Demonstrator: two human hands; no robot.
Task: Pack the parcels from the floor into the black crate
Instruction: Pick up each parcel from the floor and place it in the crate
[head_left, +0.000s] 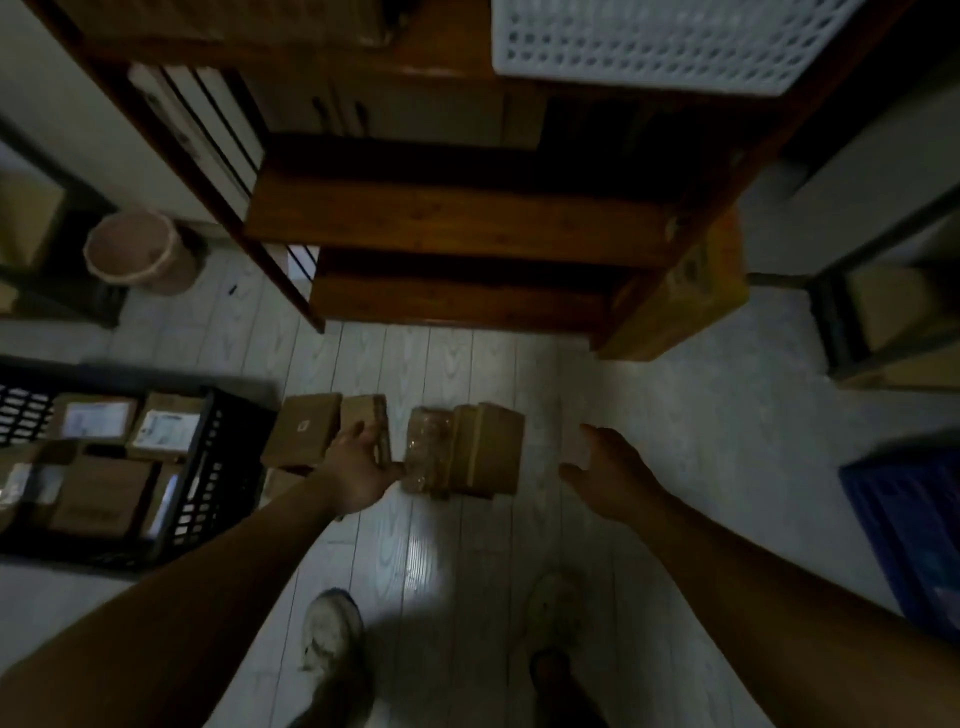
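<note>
Dim, soft view, straight down onto pale plank floor (675, 441).

Row of four parcels on the floor dead ahead, just right of black crate (208, 467):
- plain cardboard box (304, 431) nearest the crate, at or almost at its wall
- smaller cardboard box (371, 413) right beside it
- plastic-wrapped parcel (426, 452) after a small gap
- brown flat box (491, 452) pressed against the wrapped one

One more cardboard parcel (278, 486) lower down by the crate's corner, partly hidden under the left forearm.

Left hand (358, 467): palm down, fingers straight and spread, thumb out toward the plastic-wrapped parcel, fingertips over the seam between the two cardboard boxes. Not curled round anything. Can't tell whether actually touching, too dark.

Right hand (608, 473): loose, spread wide, holding nothing. Over bare floor just right of the brown flat box, apart from it.

Black crate at left edge, already loaded with several cardboard parcels, two with white labels (166, 428) face up.

Around:
- dark wooden shelf unit (457, 223) ahead
- white perforated basket (665, 41) high on it
- yellowish carton (675, 301) against its right leg
- pink bin (140, 252) left of the shelf
- blue crate (909, 525) at right edge
- two pale shoes (332, 629) at bottom, well back from the parcels
</note>
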